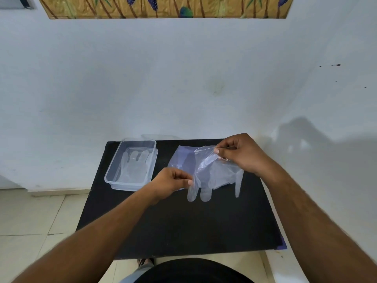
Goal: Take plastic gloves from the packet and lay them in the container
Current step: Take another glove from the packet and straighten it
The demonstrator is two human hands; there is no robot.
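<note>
A clear plastic glove (214, 174) hangs above the black table, fingers pointing down. My right hand (242, 154) pinches its cuff at the top. My left hand (173, 181) pinches its left edge near the fingers. Behind the glove lies the bluish clear packet (180, 158) on the table. To the left stands a clear rectangular container (111, 169) with at least one glove (133, 166) lying flat inside, fingers pointing to the wall.
The black table (183, 225) stands against a white wall (183, 78), with tiled floor (30, 217) to its left. A clear lid (159, 137) seems to lie at the table's far edge behind the container. My lap shows at the bottom.
</note>
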